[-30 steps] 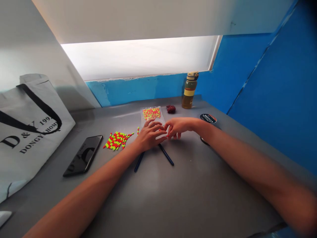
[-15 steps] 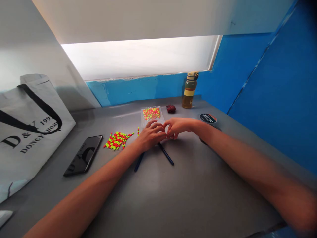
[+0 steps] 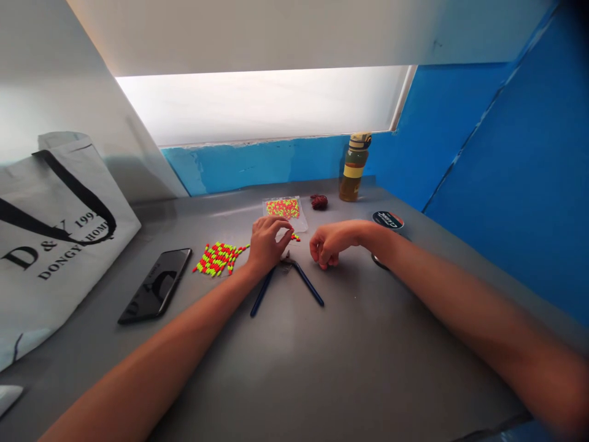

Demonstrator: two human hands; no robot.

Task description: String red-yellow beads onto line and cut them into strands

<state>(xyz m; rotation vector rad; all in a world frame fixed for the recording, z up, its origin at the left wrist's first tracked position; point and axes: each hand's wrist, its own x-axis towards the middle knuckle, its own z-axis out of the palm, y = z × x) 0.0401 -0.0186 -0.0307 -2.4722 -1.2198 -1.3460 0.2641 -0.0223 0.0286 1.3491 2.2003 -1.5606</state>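
Note:
My left hand [image 3: 267, 242] is closed in a pinch on a small red and yellow-green bead piece [image 3: 295, 237], held just above the grey table [image 3: 322, 356]. My right hand [image 3: 329, 242] is curled shut a short way to its right; what it holds, if anything, is hidden. Between and below the hands lie blue-handled pliers [image 3: 288, 279], spread open on the table. A pile of red and yellow-green beads [image 3: 217, 258] lies left of my left hand. A clear bag of the same beads [image 3: 283, 209] sits just beyond the hands.
A black phone [image 3: 155, 285] lies at the left, beside a white tote bag [image 3: 50, 227]. At the back stand a drink bottle [image 3: 354, 167] and a small dark red lump [image 3: 318, 201]. A black round spool [image 3: 388, 219] lies by my right forearm. Blue walls close the right side.
The hands were touching over the pliers; now they have parted. My left hand has drawn left with a bead piece in its fingertips, and the pliers' head shows.

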